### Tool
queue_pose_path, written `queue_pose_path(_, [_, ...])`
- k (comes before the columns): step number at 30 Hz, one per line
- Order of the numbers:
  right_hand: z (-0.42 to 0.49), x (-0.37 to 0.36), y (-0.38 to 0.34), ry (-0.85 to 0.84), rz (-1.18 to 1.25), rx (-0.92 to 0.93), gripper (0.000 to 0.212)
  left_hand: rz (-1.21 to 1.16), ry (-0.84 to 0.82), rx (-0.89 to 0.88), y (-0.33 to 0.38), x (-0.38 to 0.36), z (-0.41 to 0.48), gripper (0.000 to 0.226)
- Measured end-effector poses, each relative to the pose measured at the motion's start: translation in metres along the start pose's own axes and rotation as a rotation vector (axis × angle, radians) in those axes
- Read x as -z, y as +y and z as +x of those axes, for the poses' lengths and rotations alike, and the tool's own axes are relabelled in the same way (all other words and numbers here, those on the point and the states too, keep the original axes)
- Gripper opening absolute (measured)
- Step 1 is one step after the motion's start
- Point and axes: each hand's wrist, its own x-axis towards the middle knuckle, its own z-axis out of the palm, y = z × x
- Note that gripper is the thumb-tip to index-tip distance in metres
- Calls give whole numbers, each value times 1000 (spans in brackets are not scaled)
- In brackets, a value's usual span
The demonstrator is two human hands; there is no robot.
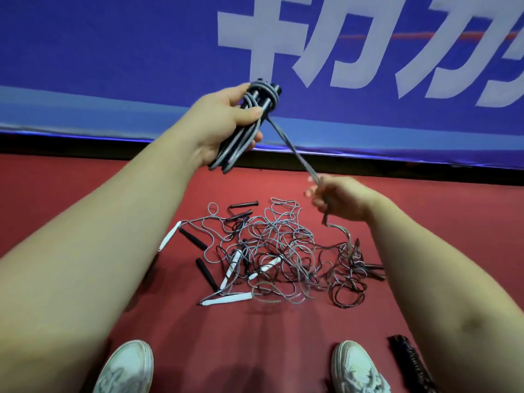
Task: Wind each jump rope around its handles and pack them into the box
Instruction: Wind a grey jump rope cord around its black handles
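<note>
My left hand (226, 120) grips a pair of black jump-rope handles (262, 102) held together, with grey cord looped along them and wrapped round their top end. A taut stretch of that grey cord (295, 154) runs down and right to my right hand (337, 198), which pinches it; the hand is blurred. The loose tail hangs from that hand to a tangled pile of jump ropes (280, 256) on the red floor, grey and dark cords with black and white handles mixed in. No box is in view.
A blue banner (113, 52) with large white characters stands along the far edge of the red floor. My two white shoes (127, 367) (360, 370) show at the bottom. A wound black rope bundle (411, 361) lies by the right shoe.
</note>
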Motion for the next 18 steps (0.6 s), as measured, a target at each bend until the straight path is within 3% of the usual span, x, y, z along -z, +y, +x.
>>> queue_pose_path(2, [1,-8,21,15,-312,-117,39,53,-44,30,-9,-9,-5,47])
queue_pose_path(5, [4,-33,27,93,-265,104,62,73,-37,82,-23,-20,-8,51])
queue_pose_path(9, [1,-70,18,331,-411,523,46,98,-4,99,-33,-21,-5,55])
queue_pose_path(14, [10,-97,18,465,-564,686,6,42,-22,133,-34,-14,-7,44])
queue_pose_path(18, [15,-96,10,478,-603,679,24,77,3,119,-40,-3,-6,39])
